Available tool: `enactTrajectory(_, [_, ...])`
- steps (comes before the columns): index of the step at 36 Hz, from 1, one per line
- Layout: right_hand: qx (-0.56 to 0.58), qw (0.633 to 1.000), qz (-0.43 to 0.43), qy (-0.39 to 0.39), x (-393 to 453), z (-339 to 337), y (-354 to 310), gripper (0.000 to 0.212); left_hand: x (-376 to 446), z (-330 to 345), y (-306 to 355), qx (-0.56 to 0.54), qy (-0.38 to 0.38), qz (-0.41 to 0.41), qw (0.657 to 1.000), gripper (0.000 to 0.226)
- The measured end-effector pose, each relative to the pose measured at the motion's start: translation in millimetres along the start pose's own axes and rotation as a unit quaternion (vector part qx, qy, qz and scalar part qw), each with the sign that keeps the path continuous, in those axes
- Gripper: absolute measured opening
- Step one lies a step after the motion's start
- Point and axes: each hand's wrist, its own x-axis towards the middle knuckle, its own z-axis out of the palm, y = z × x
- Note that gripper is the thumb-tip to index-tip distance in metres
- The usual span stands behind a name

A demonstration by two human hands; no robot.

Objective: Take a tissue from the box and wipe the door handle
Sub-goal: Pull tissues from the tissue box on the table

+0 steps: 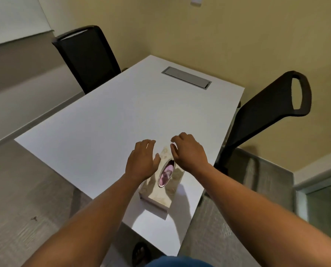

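Note:
A cream, marble-patterned tissue box (171,191) lies on the white table (103,128) near its front right edge. Its oval, metal-rimmed slot (166,175) shows pinkish tissue inside. My left hand (142,159) hovers over the box's far left side, fingers spread and holding nothing. My right hand (189,151) hovers over the far right side, fingers curled apart and empty. Whether either hand touches the box is unclear. No door handle is in view.
A black chair (87,56) stands at the table's far left and another black chair (270,110) at its right. A grey cable hatch (186,77) is set in the far tabletop. Yellow walls close the corner. A glass panel (322,201) is at the right.

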Motion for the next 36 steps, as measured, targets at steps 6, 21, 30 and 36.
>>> enactTrajectory(6, [-0.013,0.997,0.028,-0.074,-4.2,19.0,1.1,0.025,-6.1,21.6,-11.9,-0.037,-0.115,-0.026,0.992,0.072])
enactTrajectory(21, [-0.054,0.958,0.015,-0.28,11.4,64.5,9.3,0.013,1.9,52.0,-16.4,-0.022,-0.201,-0.102,0.974,0.083])
enactTrajectory(30, [-0.095,0.945,-0.009,-0.314,17.7,81.7,2.1,0.026,2.2,64.5,-7.3,-0.084,-0.212,-0.162,0.96,0.082])
enactTrajectory(36, [-0.11,0.939,-0.004,-0.327,20.1,89.9,-3.6,0.031,3.1,71.1,-3.9,-0.079,-0.213,-0.174,0.958,0.071])
